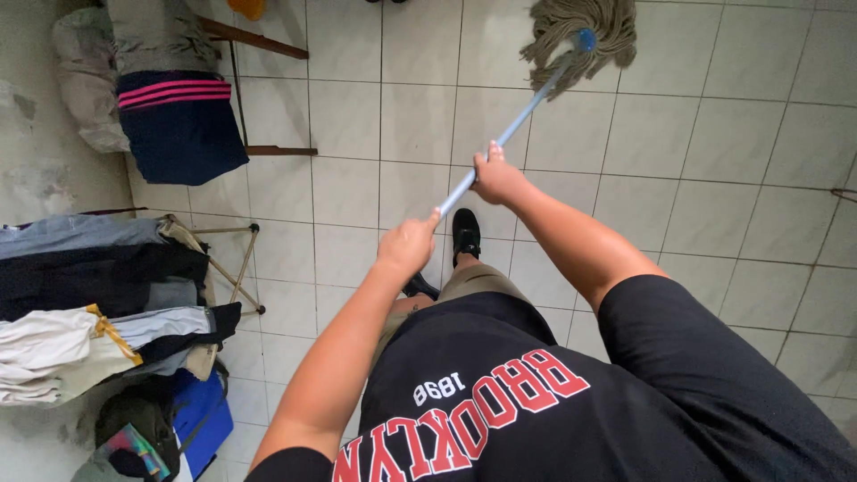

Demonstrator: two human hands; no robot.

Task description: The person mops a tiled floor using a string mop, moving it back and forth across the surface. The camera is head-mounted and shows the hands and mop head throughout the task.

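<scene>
Both hands clench the blue mop handle (513, 129): left hand (408, 243) at its end to steer, right hand (496, 177) lower to press the mop head (585, 34) against the tiled floor (714, 134)

Both hands are wrapped around the blue mop handle (518, 120): the left hand (408, 243) low on the pole near the body, the right hand (496, 177) further up it. The string mop head (585, 31) is splayed on the pale floor tiles (696, 178). To the left, clothes drape over a folding drying rack (234, 263); a black shoe (465, 234) stands below the handle.
</scene>
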